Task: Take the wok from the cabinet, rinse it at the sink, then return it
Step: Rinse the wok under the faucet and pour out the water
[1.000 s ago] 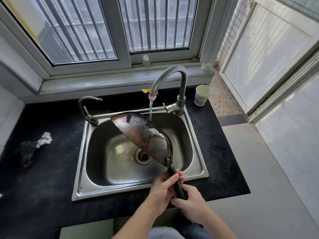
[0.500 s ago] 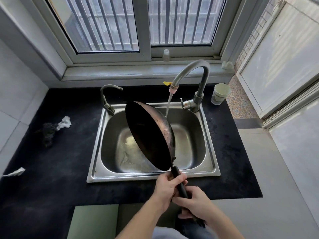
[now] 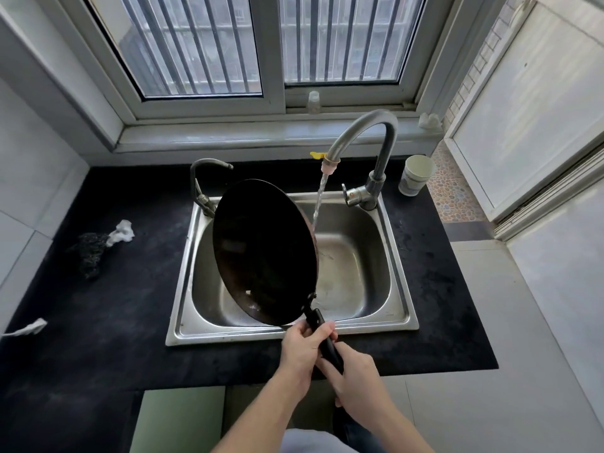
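Since a second ago the one wok [image 3: 264, 253] has rolled up on edge, dark hollow facing the camera, over the single sink [image 3: 228, 336]. Two hands grip its handle [image 3: 327, 346], fingers [image 3: 323, 331] curled round it: left hand [image 3: 302, 351] nearer the bowl, right hand [image 3: 356, 384] behind. Two taps: the tall tap [image 3: 366, 125] runs just beside the wok's right rim, and the small tap [image 3: 202, 178] stands left. One cup [image 3: 416, 174] and one scrubber [image 3: 91, 253] sit on the black surface [image 3: 98, 322] below a barred window [image 3: 196, 44].

You have two hands, left hand [image 3: 302, 349] and right hand [image 3: 356, 384], one wok [image 3: 264, 253], one sink [image 3: 294, 336], two taps, tall tap [image 3: 362, 125] and small tap [image 3: 202, 178], one cup [image 3: 416, 174], two white scraps [image 3: 122, 230], and, blurred, perhaps one bottle [image 3: 313, 103].
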Demonstrator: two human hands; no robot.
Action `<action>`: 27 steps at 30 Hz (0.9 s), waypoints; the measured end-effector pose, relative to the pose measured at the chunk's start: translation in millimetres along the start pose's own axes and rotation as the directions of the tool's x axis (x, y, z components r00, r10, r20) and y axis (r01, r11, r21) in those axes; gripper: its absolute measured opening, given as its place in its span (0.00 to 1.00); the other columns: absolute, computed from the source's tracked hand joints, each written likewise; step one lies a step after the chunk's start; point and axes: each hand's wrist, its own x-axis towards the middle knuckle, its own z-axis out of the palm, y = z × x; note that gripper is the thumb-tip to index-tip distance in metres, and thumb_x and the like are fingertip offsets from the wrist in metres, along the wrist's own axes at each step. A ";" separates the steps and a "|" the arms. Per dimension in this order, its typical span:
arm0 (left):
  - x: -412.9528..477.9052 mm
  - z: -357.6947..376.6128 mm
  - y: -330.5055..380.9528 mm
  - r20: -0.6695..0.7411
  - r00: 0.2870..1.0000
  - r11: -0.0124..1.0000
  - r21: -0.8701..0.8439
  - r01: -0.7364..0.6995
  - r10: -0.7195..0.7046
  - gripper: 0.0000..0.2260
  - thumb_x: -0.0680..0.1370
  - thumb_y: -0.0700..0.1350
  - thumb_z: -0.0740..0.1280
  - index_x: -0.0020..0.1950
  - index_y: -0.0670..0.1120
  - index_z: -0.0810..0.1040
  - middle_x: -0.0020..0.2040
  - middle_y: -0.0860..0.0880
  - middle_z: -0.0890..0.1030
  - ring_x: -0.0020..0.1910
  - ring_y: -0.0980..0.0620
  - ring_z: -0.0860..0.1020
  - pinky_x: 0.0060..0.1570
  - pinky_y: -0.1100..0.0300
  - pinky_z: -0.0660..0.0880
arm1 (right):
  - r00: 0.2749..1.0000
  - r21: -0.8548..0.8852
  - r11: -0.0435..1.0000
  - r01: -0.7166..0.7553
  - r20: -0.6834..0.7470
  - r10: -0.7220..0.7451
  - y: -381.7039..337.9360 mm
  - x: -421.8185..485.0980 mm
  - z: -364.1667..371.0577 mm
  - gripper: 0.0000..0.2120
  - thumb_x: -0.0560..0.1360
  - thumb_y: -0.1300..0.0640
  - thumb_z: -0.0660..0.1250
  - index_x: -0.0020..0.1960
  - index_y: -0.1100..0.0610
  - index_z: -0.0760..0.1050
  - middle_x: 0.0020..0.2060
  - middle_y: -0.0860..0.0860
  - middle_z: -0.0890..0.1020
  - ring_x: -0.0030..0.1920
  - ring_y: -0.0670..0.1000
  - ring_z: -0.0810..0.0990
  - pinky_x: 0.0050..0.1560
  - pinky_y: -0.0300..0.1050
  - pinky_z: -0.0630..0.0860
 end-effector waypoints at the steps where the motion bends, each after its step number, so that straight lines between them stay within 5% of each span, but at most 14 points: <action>1: -1.0 -1.3 -0.1 0.006 1.000 1.000 -0.026 0.010 -0.010 0.10 0.75 0.41 0.72 0.54 0.39 0.80 0.43 0.42 0.83 0.45 0.46 0.82 0.54 0.48 0.79 | 1.000 0.016 1.000 0.009 -0.007 -0.009 -1.1 0.2 1.1 0.08 0.79 0.51 0.67 0.55 0.53 0.77 0.38 0.50 0.84 0.30 0.54 0.83 0.29 0.41 0.79; 7: -10.4 -2.5 -0.1 0.109 0.987 0.971 -0.196 0.140 -0.120 0.11 0.78 0.38 0.67 0.61 0.39 0.79 0.57 0.40 0.84 0.57 0.44 0.83 0.57 0.50 0.79 | 0.999 0.047 0.999 -0.017 -0.036 0.019 2.7 9.9 8.2 0.03 0.74 0.55 0.72 0.43 0.49 0.78 0.35 0.50 0.83 0.30 0.51 0.82 0.27 0.40 0.77; 11: -12.3 -9.9 -1.0 0.125 0.983 0.984 -0.099 0.147 -0.134 0.10 0.79 0.40 0.67 0.59 0.41 0.82 0.57 0.42 0.84 0.58 0.45 0.82 0.59 0.52 0.78 | 0.998 0.144 0.988 -0.053 0.048 0.047 9.6 16.5 13.0 0.03 0.74 0.57 0.71 0.44 0.51 0.78 0.30 0.55 0.82 0.23 0.48 0.78 0.24 0.43 0.73; 14: -10.4 -12.5 -1.9 0.110 0.983 0.985 -0.068 0.158 -0.150 0.10 0.79 0.38 0.66 0.60 0.40 0.80 0.57 0.45 0.85 0.57 0.47 0.82 0.55 0.56 0.80 | 0.994 0.260 0.962 -0.086 0.088 0.065 17.7 20.7 19.7 0.02 0.74 0.59 0.70 0.46 0.53 0.78 0.26 0.61 0.79 0.22 0.55 0.74 0.22 0.45 0.71; 19: -6.5 -17.2 -9.0 0.049 0.980 0.980 -0.030 0.195 -0.193 0.09 0.78 0.37 0.68 0.57 0.40 0.82 0.55 0.45 0.86 0.54 0.44 0.83 0.49 0.53 0.81 | 0.989 0.377 0.918 -0.124 0.123 0.083 27.9 23.9 35.9 0.07 0.74 0.63 0.67 0.46 0.53 0.80 0.22 0.56 0.74 0.22 0.56 0.70 0.22 0.46 0.68; 23: -4.2 -22.3 -9.1 0.032 0.980 0.980 0.032 0.196 -0.197 0.09 0.78 0.39 0.69 0.57 0.38 0.81 0.55 0.44 0.85 0.47 0.40 0.84 0.34 0.52 0.80 | 0.986 0.445 0.883 -0.149 0.129 0.102 21.7 24.0 41.1 0.08 0.75 0.64 0.66 0.49 0.54 0.80 0.23 0.56 0.74 0.22 0.55 0.70 0.21 0.43 0.68; 27: 3.6 -24.9 -6.6 0.041 0.981 0.974 0.132 0.184 -0.190 0.11 0.75 0.40 0.72 0.56 0.40 0.81 0.54 0.45 0.86 0.51 0.47 0.85 0.45 0.56 0.81 | 0.985 0.458 0.873 -0.167 0.105 0.133 15.3 24.0 46.4 0.06 0.76 0.64 0.66 0.50 0.57 0.78 0.23 0.56 0.75 0.21 0.54 0.71 0.21 0.42 0.69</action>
